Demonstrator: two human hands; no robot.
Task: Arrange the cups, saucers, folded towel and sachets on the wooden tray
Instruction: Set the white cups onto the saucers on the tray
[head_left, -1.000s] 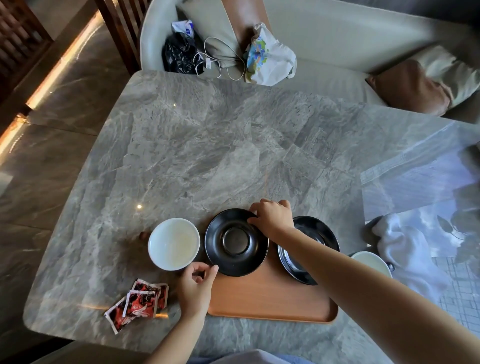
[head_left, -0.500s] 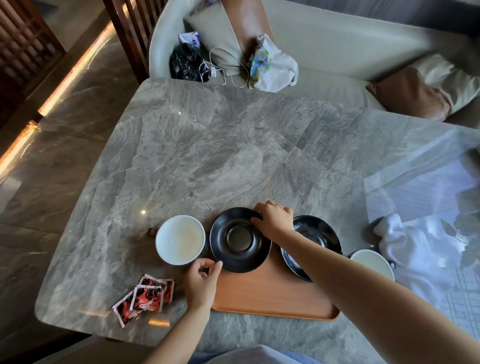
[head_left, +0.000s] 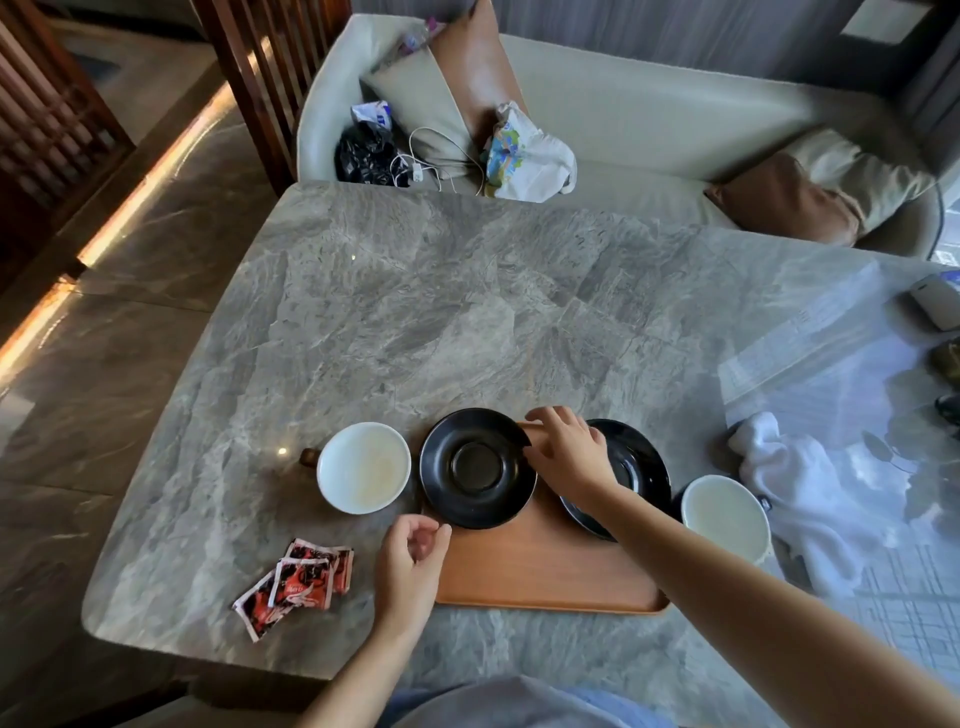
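Two saucers on the tray, cups and sachets waiting on the table.

Right hand (head_left: 569, 457) pinches the rim of the left saucer (head_left: 475, 467), the right saucer (head_left: 631, 475) partly under the wrist; left hand (head_left: 413, 556), loosely curled and holding nothing, hovers at the tray (head_left: 545, 569) corner. One cup (head_left: 363, 466) sits left, another cup (head_left: 724, 517) right by the crumpled towel (head_left: 795, 483); sachets (head_left: 296, 579) lie near the table (head_left: 415, 322) edge.

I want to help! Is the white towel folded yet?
No. The white towel lies crumpled in a heap on the table.
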